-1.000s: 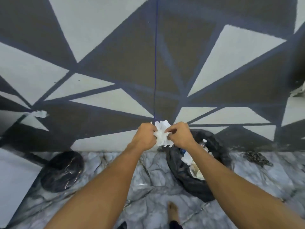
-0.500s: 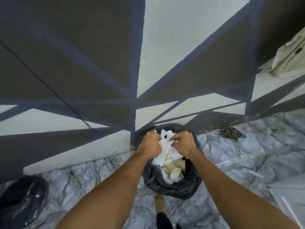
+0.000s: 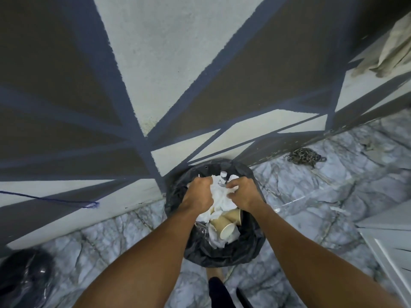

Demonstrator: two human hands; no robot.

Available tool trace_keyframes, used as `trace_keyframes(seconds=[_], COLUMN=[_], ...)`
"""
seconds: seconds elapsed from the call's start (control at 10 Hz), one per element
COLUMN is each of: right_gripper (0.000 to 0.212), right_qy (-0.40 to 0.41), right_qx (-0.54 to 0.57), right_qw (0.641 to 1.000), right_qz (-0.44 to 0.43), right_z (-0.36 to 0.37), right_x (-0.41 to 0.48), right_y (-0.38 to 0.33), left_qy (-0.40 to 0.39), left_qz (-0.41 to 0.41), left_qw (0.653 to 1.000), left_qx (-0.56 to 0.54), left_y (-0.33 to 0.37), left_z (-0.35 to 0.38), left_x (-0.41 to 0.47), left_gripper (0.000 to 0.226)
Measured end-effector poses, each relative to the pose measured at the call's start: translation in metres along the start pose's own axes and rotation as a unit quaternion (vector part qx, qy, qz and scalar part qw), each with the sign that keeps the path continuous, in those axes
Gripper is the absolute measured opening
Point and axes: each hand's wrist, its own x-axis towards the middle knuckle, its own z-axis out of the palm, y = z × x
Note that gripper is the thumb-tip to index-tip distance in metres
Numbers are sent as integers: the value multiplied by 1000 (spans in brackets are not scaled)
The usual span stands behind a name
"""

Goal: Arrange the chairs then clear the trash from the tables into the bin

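Observation:
A bin lined with a black bag [image 3: 251, 247] stands on the marble floor against the painted wall. Inside lie tan paper cups [image 3: 226, 225], white tissue and a clear bottle with a white cap [image 3: 223, 174]. My left hand [image 3: 198, 194] and my right hand [image 3: 242, 192] both grip a bunch of crumpled white tissue paper [image 3: 220, 196] directly over the bin's opening. The wad hangs between the two fists, and its lower part reaches down to the cups.
A second tied black bag [image 3: 24, 278] lies on the floor at the lower left. A pile of chain [image 3: 304, 155] rests by the wall to the right. White furniture [image 3: 387, 238] stands at the right edge. My foot [image 3: 216, 285] is just before the bin.
Both hands have carried the tissue wad from in front of the wall down over the bin's opening, and I have stepped closer, so the bin now sits beneath my hands.

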Motion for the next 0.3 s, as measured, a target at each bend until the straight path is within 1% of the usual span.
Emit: trace_keyframes(seconds=[0.1, 0.3], right_gripper=[29, 28], right_qy=[1, -15], right_qx=[12, 24], right_qw=[1000, 1000], right_qz=[11, 12], right_z=[0, 1], right_x=[10, 15], right_y=[7, 15], left_qy=[-2, -23], left_qz=[0, -1], left_qw=[1000, 999], left_qx=[-14, -22], left_y=[0, -4], left_z=[5, 18], left_x=[8, 10], left_gripper=[31, 23])
